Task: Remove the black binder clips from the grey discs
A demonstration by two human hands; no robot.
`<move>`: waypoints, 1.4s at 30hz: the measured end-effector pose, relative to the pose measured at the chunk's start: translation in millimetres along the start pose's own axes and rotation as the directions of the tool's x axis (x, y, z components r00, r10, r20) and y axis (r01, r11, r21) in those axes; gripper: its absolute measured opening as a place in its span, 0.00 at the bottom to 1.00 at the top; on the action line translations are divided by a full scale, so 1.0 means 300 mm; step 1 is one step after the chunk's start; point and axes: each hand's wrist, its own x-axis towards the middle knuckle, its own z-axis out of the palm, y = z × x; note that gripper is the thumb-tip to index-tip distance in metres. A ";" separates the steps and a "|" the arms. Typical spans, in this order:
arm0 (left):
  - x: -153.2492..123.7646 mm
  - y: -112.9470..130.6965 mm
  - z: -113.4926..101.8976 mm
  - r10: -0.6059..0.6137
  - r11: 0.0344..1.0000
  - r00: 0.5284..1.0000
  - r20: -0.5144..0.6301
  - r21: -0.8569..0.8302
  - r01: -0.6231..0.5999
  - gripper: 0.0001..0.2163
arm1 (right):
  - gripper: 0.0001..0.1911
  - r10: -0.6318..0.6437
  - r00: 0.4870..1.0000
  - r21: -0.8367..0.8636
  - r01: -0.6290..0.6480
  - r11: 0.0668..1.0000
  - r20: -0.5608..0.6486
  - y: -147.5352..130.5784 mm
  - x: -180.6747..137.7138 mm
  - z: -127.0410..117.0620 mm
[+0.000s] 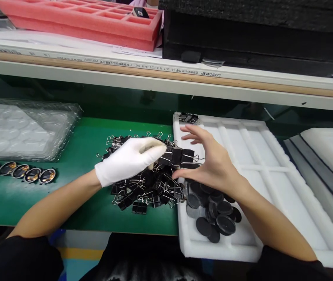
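Note:
My left hand [131,158], in a white glove, lies over a heap of black binder clips [145,187] on the green mat, its fingertips pinching one or two clips [178,156] held up at the heap's right edge. My bare right hand [210,162] hovers just right of those clips with fingers spread and curved, thumb near them, holding nothing. Under that hand, several black round discs [216,216] lie in the near left compartment of a white foam tray [260,156]. A couple more clips [188,118] sit at the tray's far left corner.
A stack of clear plastic blister trays [22,128] stands at the left, with a row of shiny oval pieces [20,171] in front. Pink foam trays [90,19] and black foam [257,35] rest on the shelf above. More white foam [330,156] lies at the right.

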 end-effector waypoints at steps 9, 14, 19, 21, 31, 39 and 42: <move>0.003 -0.036 0.027 0.004 0.995 0.994 -0.106 -0.094 -0.014 0.17 | 0.13 0.519 0.819 0.413 -0.572 0.709 0.244 -0.020 0.030 0.032; 0.010 -0.043 0.031 0.029 0.990 0.991 -0.130 -0.130 -0.046 0.17 | 0.14 0.494 0.831 0.452 -0.554 0.699 0.253 -0.011 0.039 0.035; 0.010 -0.044 0.030 0.067 0.987 0.988 -0.142 -0.137 -0.087 0.18 | 0.11 0.446 0.860 0.423 -0.510 0.749 0.249 -0.014 0.050 0.034; 0.009 -0.045 0.031 0.069 0.986 0.987 -0.142 -0.139 -0.089 0.19 | 0.11 0.439 0.869 0.411 -0.494 0.766 0.227 -0.025 0.053 0.038; 0.019 -0.040 -0.091 0.139 0.955 0.960 -0.241 0.289 -0.066 0.32 | 0.19 0.483 0.875 0.065 -0.484 0.873 0.030 0.331 0.124 -0.064; 0.009 -0.041 -0.135 0.145 0.942 0.956 -0.254 0.331 -0.055 0.26 | 0.19 0.615 0.777 -0.194 -0.630 0.752 -0.134 0.644 0.088 0.050; 0.006 -0.039 -0.139 0.155 0.937 0.959 -0.237 0.344 -0.067 0.26 | 0.19 0.605 0.785 -0.210 -0.619 0.757 -0.131 0.651 0.082 0.083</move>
